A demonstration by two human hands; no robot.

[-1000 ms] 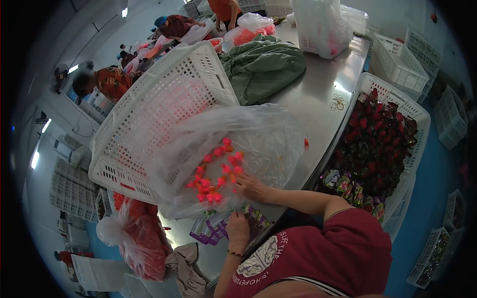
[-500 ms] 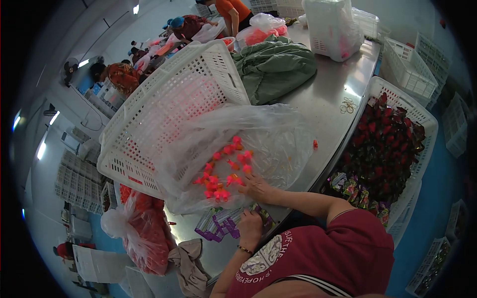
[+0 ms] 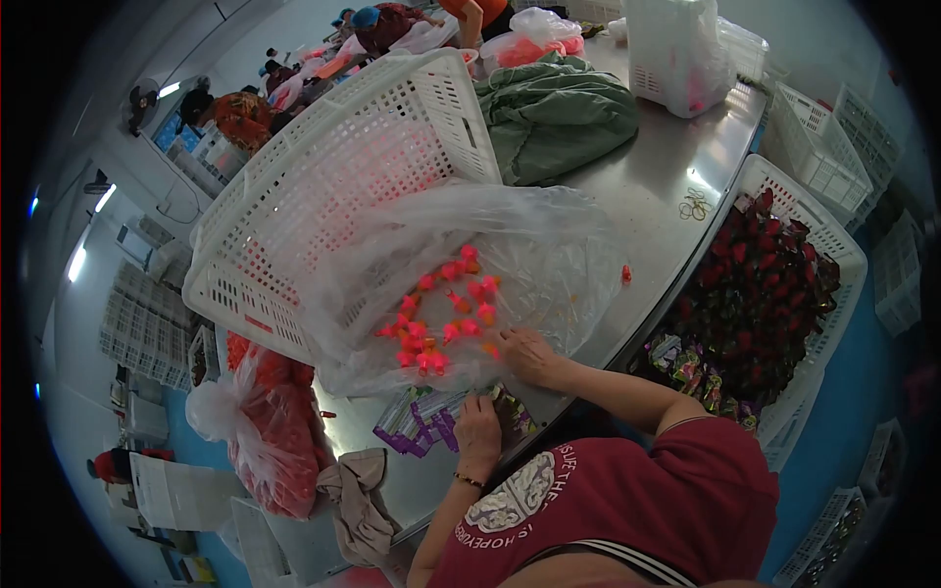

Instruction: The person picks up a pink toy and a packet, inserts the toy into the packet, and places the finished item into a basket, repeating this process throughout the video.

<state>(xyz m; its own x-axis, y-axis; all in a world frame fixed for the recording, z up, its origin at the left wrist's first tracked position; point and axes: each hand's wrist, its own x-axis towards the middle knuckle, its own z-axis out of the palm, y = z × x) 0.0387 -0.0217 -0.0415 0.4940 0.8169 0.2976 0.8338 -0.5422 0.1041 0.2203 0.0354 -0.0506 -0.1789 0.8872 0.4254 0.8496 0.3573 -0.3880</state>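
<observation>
My right hand [image 3: 527, 355] is over the near edge of a clear plastic bag, its fingers closed on a small pink-and-orange plastic piece [image 3: 490, 349] at their tips. Several similar bright pink pieces [image 3: 423, 355] lie in a loose curve on the clear plastic bag [image 3: 549, 245], left of that hand. Closer to my body, my left hand [image 3: 477, 429] is curled at the edge of some purple-and-white packets [image 3: 417, 421], its fingertips seemingly pinching one. Filled shiny packets [image 3: 514, 410] lie between my two hands, partly covered.
A tilted white crate [image 3: 265, 196] stands behind the bag. Green cloth [image 3: 554, 118] lies farther back on the metal table [image 3: 667, 196]. At right, a crate [image 3: 851, 265] holds dark red packets. A bag of red pieces [image 3: 274, 441] and a grey cloth [image 3: 353, 500] are left. Other people work beyond.
My right hand has drawn back slightly to the right from the pink pieces, with one piece at its fingertips. My left hand stays by the purple packets. The view has shifted a little.
</observation>
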